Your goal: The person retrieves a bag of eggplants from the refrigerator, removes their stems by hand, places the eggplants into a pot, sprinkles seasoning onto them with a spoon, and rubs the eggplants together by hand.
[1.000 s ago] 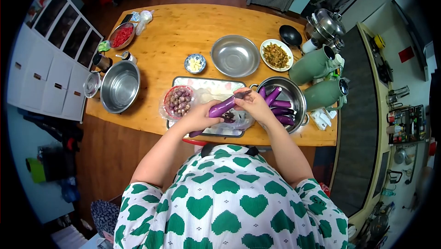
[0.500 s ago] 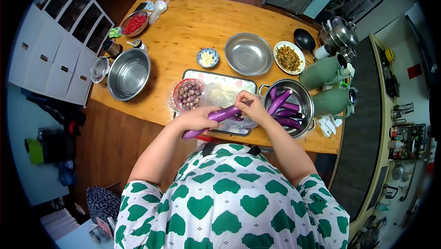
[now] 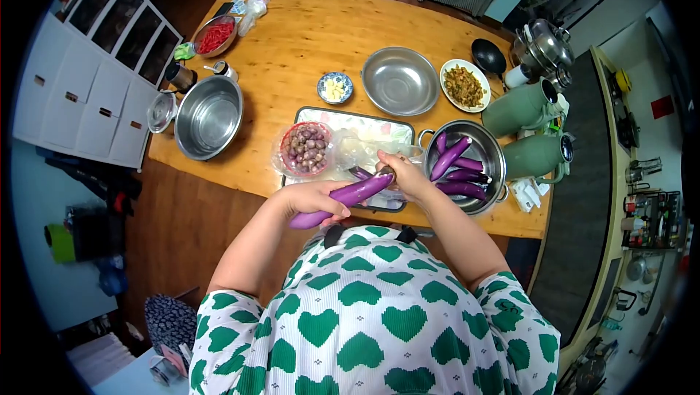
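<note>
A long purple eggplant (image 3: 357, 191) slants across in front of my body, its stem end up and to the right. My left hand (image 3: 315, 197) is wrapped round its lower middle. At the stem end my right hand (image 3: 405, 176) is closed on the eggplant's cap, fingers and thumb pressed together. Beneath my hands lies a patterned tray (image 3: 368, 124) with a clear plastic bag (image 3: 355, 151) on it; part of another eggplant (image 3: 359, 172) shows behind the held one. Just right of my right hand, a steel pot (image 3: 497, 164) holds several eggplants (image 3: 464, 175).
A red basket of shallots (image 3: 306, 148) in plastic stands at the tray's left. Beyond the tray are a small dish of garlic (image 3: 335, 89), a steel basin (image 3: 400, 81) and a plate of food (image 3: 464, 86). Green flasks (image 3: 538, 156) stand right; a deep steel pot (image 3: 209, 118) stands left.
My right hand has shifted its hold at the eggplant's stem end, turning so its back shows more. The eggplant tilts slightly differently. The whole view has shifted a little.
</note>
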Demonstrator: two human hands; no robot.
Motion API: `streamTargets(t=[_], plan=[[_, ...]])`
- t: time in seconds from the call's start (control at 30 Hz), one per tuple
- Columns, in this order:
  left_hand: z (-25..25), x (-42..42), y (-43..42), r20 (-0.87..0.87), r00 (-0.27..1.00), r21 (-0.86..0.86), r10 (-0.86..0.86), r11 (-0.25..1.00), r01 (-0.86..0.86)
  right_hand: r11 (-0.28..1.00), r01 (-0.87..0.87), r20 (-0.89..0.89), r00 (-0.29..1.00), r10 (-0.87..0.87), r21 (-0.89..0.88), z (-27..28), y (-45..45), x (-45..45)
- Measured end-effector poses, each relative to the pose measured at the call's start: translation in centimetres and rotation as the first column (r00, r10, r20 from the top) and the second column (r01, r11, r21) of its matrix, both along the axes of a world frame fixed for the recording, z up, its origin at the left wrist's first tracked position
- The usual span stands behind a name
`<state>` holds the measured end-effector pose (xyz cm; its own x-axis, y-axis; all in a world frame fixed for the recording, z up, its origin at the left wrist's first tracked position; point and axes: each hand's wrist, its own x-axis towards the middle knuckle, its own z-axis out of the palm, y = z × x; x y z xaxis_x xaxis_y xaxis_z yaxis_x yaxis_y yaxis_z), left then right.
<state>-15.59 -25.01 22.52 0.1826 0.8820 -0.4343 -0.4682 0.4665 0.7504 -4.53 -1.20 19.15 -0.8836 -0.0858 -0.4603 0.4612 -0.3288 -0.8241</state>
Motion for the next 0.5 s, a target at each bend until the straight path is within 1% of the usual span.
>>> streamTargets(t=[0.03,0.07,0.1,0.13,0.17,0.2,0.23,0.27,0.3,0.33,0.37,0.4,0.43,0.47,0.5], plan=[[0.0,0.1,-0.1,0.04,0.999,-0.002,0.007,1.0,-0.007,0.977,0.15,0.079,0.987,-0.139,-0.151,0.1,-0.4,0.2],[-0.2,0.1,-0.2,-0.008,1.0,-0.009,-0.026,1.0,0.026,0.91,0.304,0.178,0.949,-0.261,-0.283,0.2,-0.8,0.6],[-0.6,-0.2,-0.6,-0.055,0.997,-0.016,-0.059,0.998,0.059,0.801,0.453,0.29,0.887,-0.36,-0.391,0.2,-1.0,0.9],[-1.1,-0.5,-1.3,-0.101,0.991,-0.023,-0.089,0.996,0.088,0.222,0.307,0.252,0.937,-0.243,-0.926,-1.9,2.4,0.9],[-3.1,-1.2,-2.7,-0.148,0.987,-0.116,-0.071,0.992,0.054,0.367,0.224,0.033,0.888,-0.459,-0.903,-1.7,4.9,0.9],[-3.6,-1.2,-3.6,-0.163,0.986,-0.133,-0.042,0.991,0.02,0.547,0.214,-0.101,0.867,-0.488,-0.809,-1.8,7.6,0.7],[-3.8,-1.3,-4.4,-0.179,0.984,-0.156,-0.023,0.988,-0.005,0.744,0.369,-0.046,0.881,-0.471,-0.557,-1.5,9.1,0.7],[-4.0,-1.2,-5.1,-0.187,0.982,-0.181,-0.008,0.983,-0.027,0.896,0.395,0.015,0.916,-0.401,-0.205,-3.7,10.6,0.7],[-4.1,-1.4,-5.4,-0.218,0.976,-0.156,0.02,0.986,-0.055,0.904,0.388,0.086,0.909,-0.408,0.178,-4.3,9.5,0.6],[-3.9,-1.6,-5.0,-0.251,0.967,-0.115,0.046,0.99,-0.077,0.79,0.297,0.14,0.892,-0.431,0.537,-4.5,8.2,-0.1],[-3.6,-1.6,-4.6,-0.284,0.956,-0.074,0.073,0.993,-0.097,0.739,0.001,0.269,0.931,-0.246,0.673,-6.3,8.2,-0.7],[-3.1,-1.4,-4.2,-0.313,0.945,-0.035,0.1,0.993,-0.116,0.715,0.038,0.154,0.967,-0.201,0.698,-4.4,5.4,-0.6],[-2.6,-1.4,-3.5,-0.321,0.942,-0.02,0.097,0.994,-0.109,0.691,-0.005,0.107,0.989,-0.105,0.723,-5.4,4.5,-1.0],[-2.6,-1.1,-2.7,-0.378,0.915,0.026,0.138,0.99,-0.138,0.728,-0.151,0.226,0.974,-0.005,0.669,-7.2,4.1,-1.7],[-2.6,-0.7,-2.0,-0.432,0.884,0.072,0.176,0.984,-0.161,0.584,-0.17,0.164,0.984,0.063,0.794,-7.0,3.3,-1.3]])
